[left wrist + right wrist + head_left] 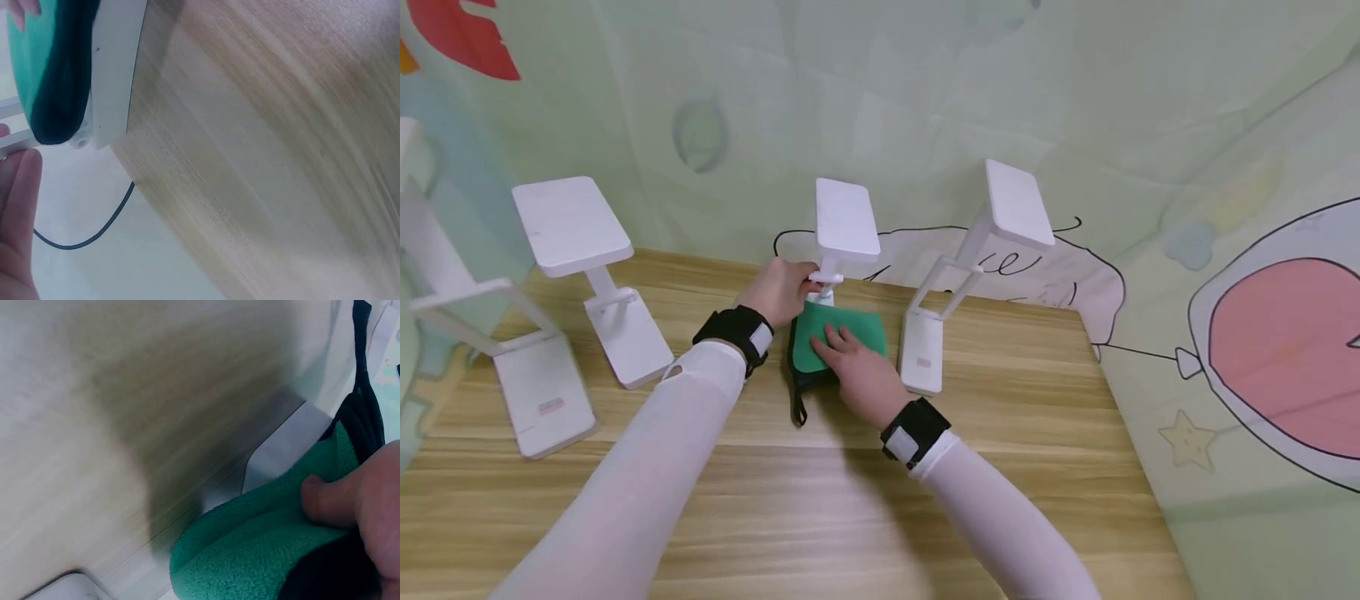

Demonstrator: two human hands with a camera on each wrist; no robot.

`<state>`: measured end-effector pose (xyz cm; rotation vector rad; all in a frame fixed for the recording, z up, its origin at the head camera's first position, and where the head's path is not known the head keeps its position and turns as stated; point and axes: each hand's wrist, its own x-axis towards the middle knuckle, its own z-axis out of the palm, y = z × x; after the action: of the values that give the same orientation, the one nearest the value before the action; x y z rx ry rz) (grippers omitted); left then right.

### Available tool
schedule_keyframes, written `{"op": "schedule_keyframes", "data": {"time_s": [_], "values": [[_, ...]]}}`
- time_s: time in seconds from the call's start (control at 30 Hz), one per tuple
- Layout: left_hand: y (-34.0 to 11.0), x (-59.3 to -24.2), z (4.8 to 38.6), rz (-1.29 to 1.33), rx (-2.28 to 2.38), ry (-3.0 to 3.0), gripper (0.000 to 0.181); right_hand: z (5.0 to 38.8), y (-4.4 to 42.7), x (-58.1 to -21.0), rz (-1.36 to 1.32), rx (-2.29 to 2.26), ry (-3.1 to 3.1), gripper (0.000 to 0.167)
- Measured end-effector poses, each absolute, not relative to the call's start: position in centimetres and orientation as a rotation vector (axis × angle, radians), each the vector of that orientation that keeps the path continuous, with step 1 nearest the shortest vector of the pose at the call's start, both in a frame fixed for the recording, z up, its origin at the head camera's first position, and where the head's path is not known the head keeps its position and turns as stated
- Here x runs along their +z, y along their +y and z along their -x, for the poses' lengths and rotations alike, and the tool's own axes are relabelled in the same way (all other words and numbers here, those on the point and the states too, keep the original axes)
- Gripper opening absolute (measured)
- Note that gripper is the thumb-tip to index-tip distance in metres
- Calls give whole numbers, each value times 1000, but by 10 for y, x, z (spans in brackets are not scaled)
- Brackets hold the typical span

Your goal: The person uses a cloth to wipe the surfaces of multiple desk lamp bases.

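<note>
- Two white sleeves (pixel 647 450) at the bottom left and bottom centre-right of the frame, over the wood-grain tabletop (pixel 760 533).
- Next up the arms, a black wristband on each: left one (pixel 737 333), right one (pixel 915 432).
- At the left edge, a far-left lamp (pixel 546 400), white, on a flat base.
- Just below centre, right hand (pixel 868 375) flat on a green cloth (pixel 865 327), fingers loosely spread and nearly straight, thumb also against the fabric.
- Under those fingers, cloth over the base of the middle lamp (pixel 846 217), dark edge and dark loop (pixel 800 408) at its lower left.
- Either side, more white lamps: one upper left (pixel 572 225), one right of centre (pixel 1018 200).
- Behind the cloth, left hand (pixel 777 292) with fingers closed round the middle lamp's stem.
- Farthest, across the top, a pale green printed wall covering (pixel 850 108); pink balloon print (pixel 1292 350) at the right edge.
</note>
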<state>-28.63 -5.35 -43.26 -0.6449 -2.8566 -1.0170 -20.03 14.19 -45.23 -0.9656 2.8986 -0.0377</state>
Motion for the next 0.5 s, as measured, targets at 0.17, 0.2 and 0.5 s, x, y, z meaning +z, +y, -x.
{"op": "schedule_keyframes", "data": {"time_s": [0.17, 0.2, 0.5], "values": [[-57, -435, 288, 615, -993, -2844, 12, 191, 140, -450, 1054, -2, 2862, 63], [-57, -435, 288, 612, -988, -2844, 12, 190, 139, -450, 1067, 8, 2856, 63], [-58, -434, 287, 617, -997, -2842, 13, 187, 120, -449, 1220, 96, 2790, 65]]}}
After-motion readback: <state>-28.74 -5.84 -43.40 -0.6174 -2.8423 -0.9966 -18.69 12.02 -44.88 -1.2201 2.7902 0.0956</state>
